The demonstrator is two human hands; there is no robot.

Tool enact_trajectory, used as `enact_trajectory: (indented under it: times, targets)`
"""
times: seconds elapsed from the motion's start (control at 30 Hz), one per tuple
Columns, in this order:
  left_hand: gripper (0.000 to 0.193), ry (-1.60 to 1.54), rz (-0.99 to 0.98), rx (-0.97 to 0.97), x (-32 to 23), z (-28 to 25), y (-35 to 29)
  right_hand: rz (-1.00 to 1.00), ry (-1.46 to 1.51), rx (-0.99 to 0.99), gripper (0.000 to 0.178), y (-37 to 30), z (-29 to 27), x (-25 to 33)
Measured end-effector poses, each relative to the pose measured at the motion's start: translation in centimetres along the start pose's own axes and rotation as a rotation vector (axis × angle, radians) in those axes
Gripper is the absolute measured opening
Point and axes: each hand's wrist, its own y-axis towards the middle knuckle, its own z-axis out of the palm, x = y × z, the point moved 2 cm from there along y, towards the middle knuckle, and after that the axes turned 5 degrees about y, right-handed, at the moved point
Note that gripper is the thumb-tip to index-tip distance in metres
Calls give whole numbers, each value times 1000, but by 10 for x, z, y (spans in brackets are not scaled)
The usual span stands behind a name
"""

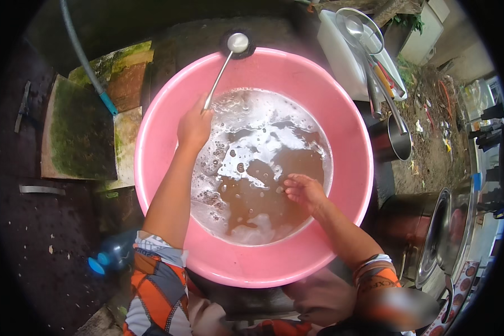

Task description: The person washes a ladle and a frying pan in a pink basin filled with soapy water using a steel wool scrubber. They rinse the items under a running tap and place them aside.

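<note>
A large pink basin (350,145) in front of me holds cloudy brown water (246,201) with white foam and bubbles. My left hand (195,127), above the basin's left side, is closed round the handle of a metal ladle (220,75). The ladle's small round bowl is at the far rim, in front of a dark round patch that I cannot make out. Over the right part of the water, my right hand (305,193) has its fingers apart and slightly bent, with nothing seen in them. Whether its fingertips touch the water, I cannot tell.
At the far right, a white plastic tub (341,47) holds a strainer and several long-handled utensils. A metal pot (399,137) lies beside the basin, with a larger pot (406,224) nearer me. To the left are a hose (84,59), mossy slabs (81,131) and a blue bottle (115,255).
</note>
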Motion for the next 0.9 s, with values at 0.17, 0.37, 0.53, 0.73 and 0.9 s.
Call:
enact_trajectory:
  times: [0.17, 0.37, 0.53, 0.73, 0.9]
  targets:
    - [52, -140, 64, -48, -1, 13, -6, 3, 1, -1, 24, -1, 2, 1]
    - [53, -161, 114, -7, -12, 16, -11, 11, 16, 40, 22, 2, 2, -4]
    - [53, -327, 19, 57, -26, 9, -5, 9, 9, 54, 21, 4, -1, -7]
    - [52, -427, -143, 213, -30, 14, -1, 15, -49, 46, 22, 0, 2, -7]
    - [53, -344, -16, 84, -17, 27, 5, 29, -42, 68, 22, 5, 0, -10]
